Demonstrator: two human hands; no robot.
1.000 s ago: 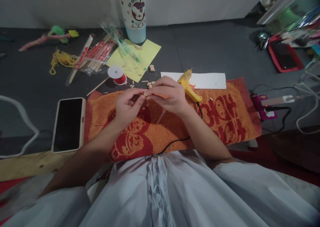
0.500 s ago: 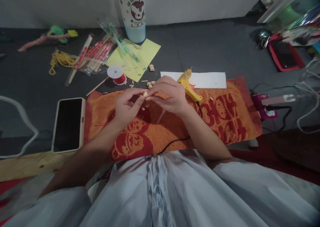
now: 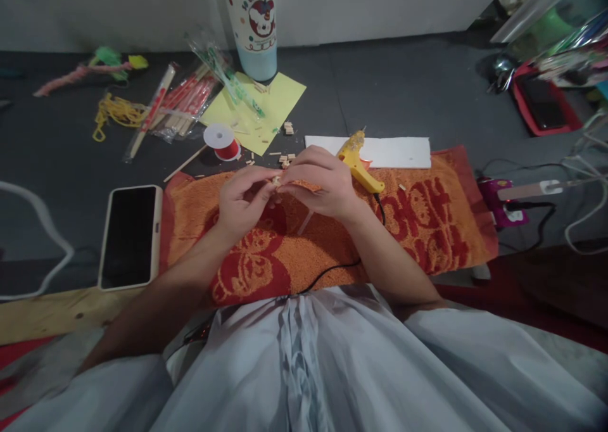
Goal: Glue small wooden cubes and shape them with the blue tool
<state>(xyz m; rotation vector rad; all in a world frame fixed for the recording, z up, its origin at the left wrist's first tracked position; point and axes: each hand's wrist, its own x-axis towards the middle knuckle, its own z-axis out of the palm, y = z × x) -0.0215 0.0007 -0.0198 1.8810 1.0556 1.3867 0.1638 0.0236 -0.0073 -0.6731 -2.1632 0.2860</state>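
My left hand [image 3: 242, 201] and my right hand [image 3: 318, 182] meet above an orange and red towel [image 3: 427, 223]. Both pinch the same small wooden piece [image 3: 276, 180] between their fingertips. A thin pale stick [image 3: 306, 222] lies on the towel just under my right hand. A yellow glue gun [image 3: 358, 163] rests on the towel right behind my right hand, its black cord running back toward me. Several tiny cut wood bits [image 3: 285, 159] lie on the dark floor just beyond my fingers.
A phone [image 3: 129, 235] lies left of the towel. Beyond are a red thread spool [image 3: 222, 142], a yellow paper sheet [image 3: 266, 109], packets of chopsticks [image 3: 183, 102], a tall bottle [image 3: 253, 23] and a white strip [image 3: 394, 152]. A red tray [image 3: 541, 106] and cables sit at right.
My fingers have shifted slightly on the small wooden piece; both hands stay in the same place over the towel.
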